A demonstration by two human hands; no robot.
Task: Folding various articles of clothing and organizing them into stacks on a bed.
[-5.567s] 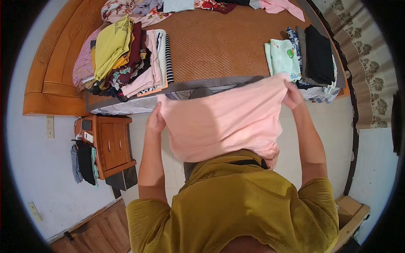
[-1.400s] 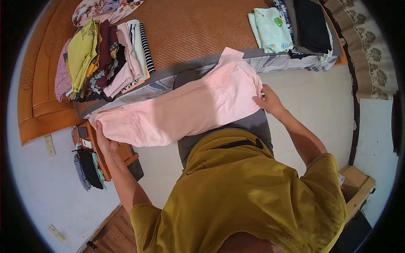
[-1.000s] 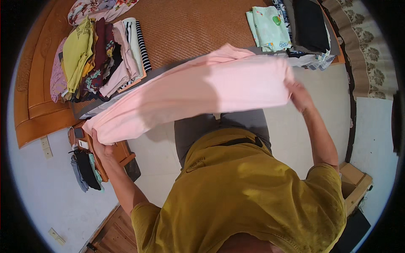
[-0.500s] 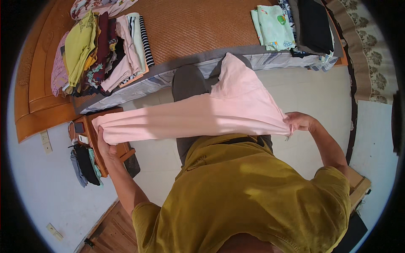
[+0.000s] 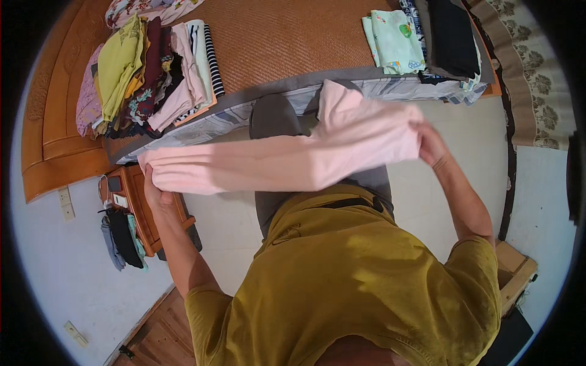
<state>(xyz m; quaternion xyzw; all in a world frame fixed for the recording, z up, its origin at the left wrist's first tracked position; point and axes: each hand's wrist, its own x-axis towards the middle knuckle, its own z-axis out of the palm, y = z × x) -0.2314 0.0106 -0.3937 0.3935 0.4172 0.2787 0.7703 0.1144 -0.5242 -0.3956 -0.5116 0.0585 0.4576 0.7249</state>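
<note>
A pair of pink trousers [image 5: 256,161], folded lengthwise, is stretched across in front of my waist and above my legs. My left hand [image 5: 159,190] grips the gathered narrow end of the leg, the thumb lying over the cloth. At the wide end, my right hand [image 5: 431,145] is closed on the upper corner; that end is slightly blurred. Between the hands the fabric hangs a little slack, and a pointed flap of it sticks up toward the bed. Some fingers of both hands are hidden behind the cloth.
Ahead stands a bed with a woven brown mat [image 5: 293,36]. Folded clothes [image 5: 177,79] are stacked at its left, and a mint-green folded cloth [image 5: 394,43] and dark garments [image 5: 455,39] at its right. A wooden nightstand [image 5: 146,204] stands at the left, a patterned curtain [image 5: 525,67] at the right.
My right hand has moved up and slightly right, lifting and bunching the wide end of the trousers. My left hand has shifted only slightly and keeps its grip.
</note>
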